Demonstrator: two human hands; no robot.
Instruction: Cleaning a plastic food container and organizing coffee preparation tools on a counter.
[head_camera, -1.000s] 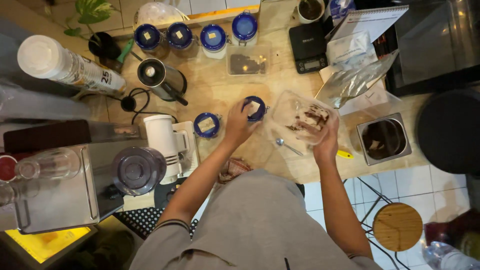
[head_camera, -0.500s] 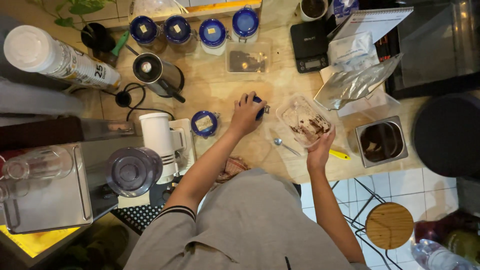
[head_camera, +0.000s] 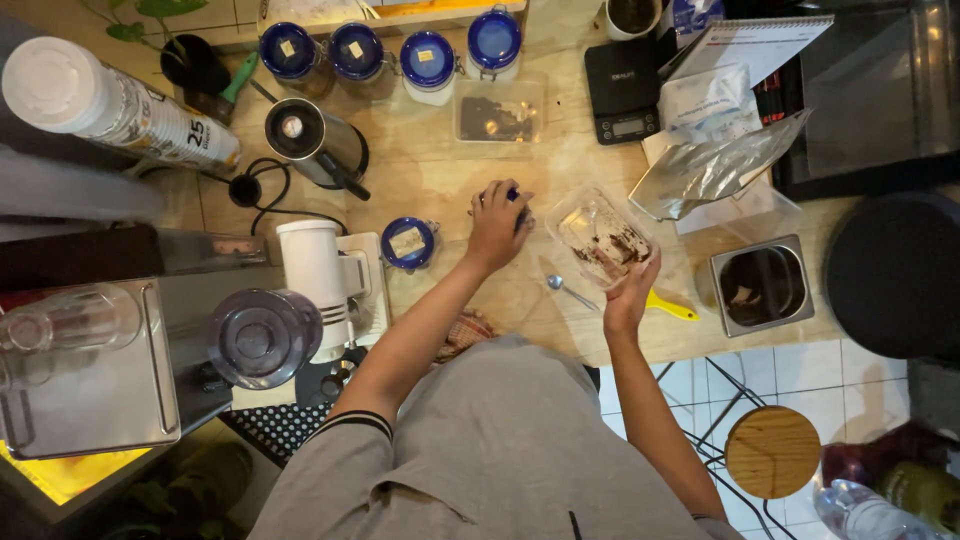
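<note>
Since half a second before, the clear plastic tub with dark brown crumbs had tipped a little higher toward the blue-lidded glass jar under the left hand, while that hand had hardly shifted. The jar stood on the pale wooden tabletop, almost wholly hidden; only a sliver of blue showed past the fingers, whose grip lay curled and pressed down over its top. The right hand held the tub from below at its near edge, grip pinched on the rim, the tub tilted and just beside the left hand. A small metal spoon lay on the tabletop between the forearms, with a yellow-handled tool near the right wrist. Another blue-lidded jar with a pale label stood left of the hand, beside a white grinder. Farther back stood a row of four blue-lidded jars, a clear rectangular tub, a black digital scale and a crumpled silver foil bag; a square steel container sat to the right.
</note>
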